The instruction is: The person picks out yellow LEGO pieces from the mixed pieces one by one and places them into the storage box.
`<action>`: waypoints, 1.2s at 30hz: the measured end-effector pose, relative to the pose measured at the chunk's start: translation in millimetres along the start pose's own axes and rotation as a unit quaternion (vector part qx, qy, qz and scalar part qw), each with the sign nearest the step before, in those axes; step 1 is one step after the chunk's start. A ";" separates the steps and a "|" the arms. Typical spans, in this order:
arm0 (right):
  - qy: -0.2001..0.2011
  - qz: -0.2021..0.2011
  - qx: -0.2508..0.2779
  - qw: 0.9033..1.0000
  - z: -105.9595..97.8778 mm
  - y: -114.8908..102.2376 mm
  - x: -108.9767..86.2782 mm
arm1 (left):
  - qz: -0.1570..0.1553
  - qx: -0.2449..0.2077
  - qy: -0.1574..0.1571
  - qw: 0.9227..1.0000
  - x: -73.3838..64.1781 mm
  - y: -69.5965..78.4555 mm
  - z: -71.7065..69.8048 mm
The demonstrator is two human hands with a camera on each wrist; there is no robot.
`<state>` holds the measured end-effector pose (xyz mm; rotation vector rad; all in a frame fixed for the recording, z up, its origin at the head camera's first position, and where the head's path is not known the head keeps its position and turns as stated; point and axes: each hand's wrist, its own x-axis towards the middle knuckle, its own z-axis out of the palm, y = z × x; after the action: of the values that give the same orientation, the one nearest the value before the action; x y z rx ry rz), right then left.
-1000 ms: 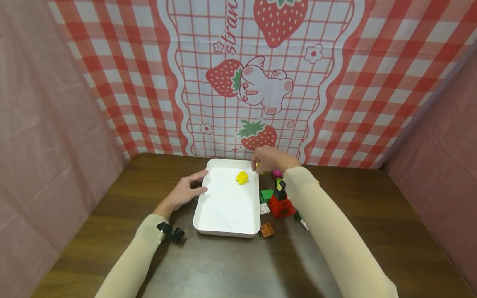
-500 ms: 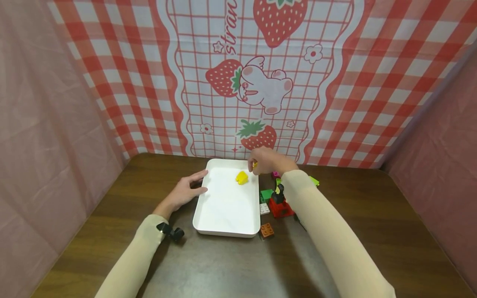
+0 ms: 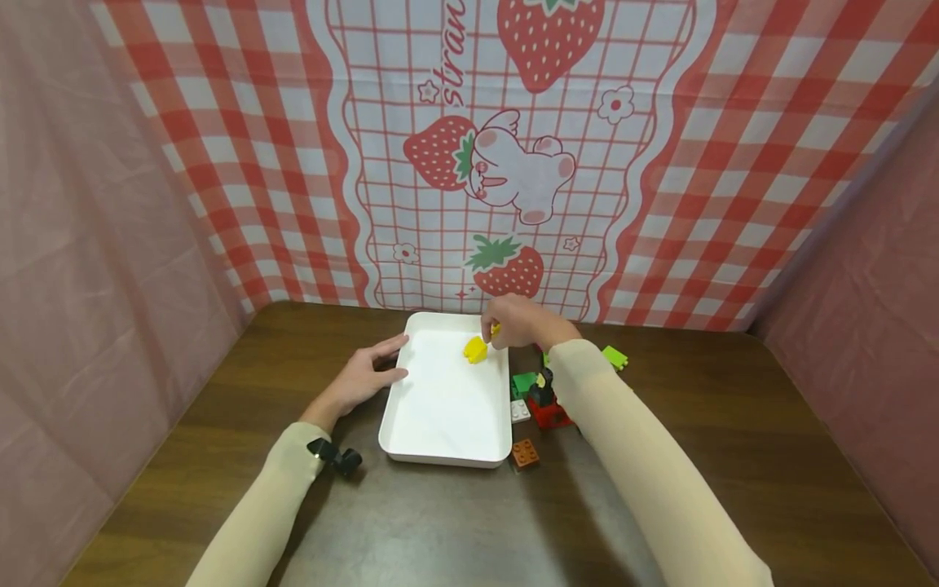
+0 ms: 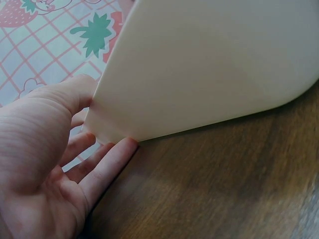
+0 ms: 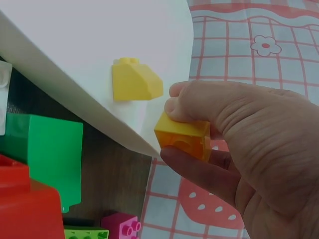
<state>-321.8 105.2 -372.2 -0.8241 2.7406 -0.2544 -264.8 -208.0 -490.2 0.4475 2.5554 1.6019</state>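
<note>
A white tray lies on the table, with one yellow sloped brick inside near its far right corner. Above that corner, my right hand pinches a second yellow toy brick between thumb and fingers; its hollow underside shows in the right wrist view. The held brick is apart from the sloped brick, which lies just beside it. My left hand touches the tray's left side, thumb and fingers spread and fairly straight. Close up, its fingertips rest against the tray wall.
Right of the tray are a green brick, a white brick, a brown brick, a red piece and a lime brick. A magenta brick also lies there. A strawberry-patterned cloth hangs behind the table.
My right hand has carried the held yellow brick leftward, from beside the tray's right rim to above its far right corner. The lime brick has come into view. My left hand stays put.
</note>
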 end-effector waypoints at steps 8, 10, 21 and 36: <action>0.001 -0.010 -0.008 1.000 1.5 -7.9 2.6 | -0.001 -0.006 0.000 1.000 0.7 -0.8 0.1; 0.003 -0.014 -0.011 1.000 1.1 -10.6 2.9 | 0.001 -0.005 0.000 1.000 0.7 -0.9 0.2; 0.011 -0.023 -0.008 1.000 -0.1 -20.7 4.5 | -0.003 0.002 0.000 1.000 0.2 -0.1 0.4; 0.013 -0.028 0.004 1.000 -5.1 -33.4 10.0 | -0.004 -0.006 -0.002 1.000 -0.1 1.7 0.2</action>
<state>-314.1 72.5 -361.3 -0.9025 2.7415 -0.2882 -264.3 -207.2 -488.8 0.4375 2.5405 1.6103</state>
